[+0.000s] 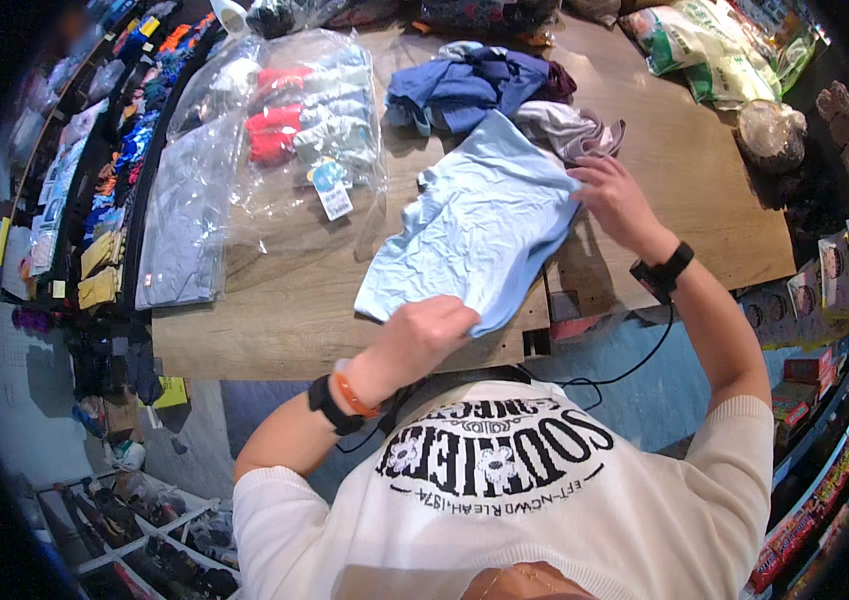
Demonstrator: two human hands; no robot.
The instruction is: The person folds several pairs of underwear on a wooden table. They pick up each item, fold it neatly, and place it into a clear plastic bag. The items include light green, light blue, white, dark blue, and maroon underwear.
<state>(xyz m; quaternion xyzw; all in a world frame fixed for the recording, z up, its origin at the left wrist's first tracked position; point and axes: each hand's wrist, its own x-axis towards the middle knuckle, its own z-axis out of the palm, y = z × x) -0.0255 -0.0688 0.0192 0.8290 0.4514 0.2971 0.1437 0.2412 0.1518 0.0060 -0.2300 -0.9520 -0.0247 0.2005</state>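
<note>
A light blue cloth garment [469,217] lies slantwise on the wood-grain table [282,330], its surface wrinkled. My left hand [428,330], fingers curled, grips the garment's near edge close to the table's front. At the garment's far right edge is my right hand [612,191], fingers bent and slightly spread; whether it pinches the cloth I cannot tell. Just beyond that hand, a crumpled pale grey-pink garment [563,127] touches the blue one. Behind them lies a heap of dark blue cloth [469,86] with a maroon piece [561,81] at its right side.
Clear plastic bags with red and pale folded clothes [274,131] and a grey folded garment [188,217] cover the table's left. Green-white packages [717,60] and a wrapped round item [769,135] stand at right. Shelves of goods flank both sides. A black cable [638,364] hangs from my right wrist.
</note>
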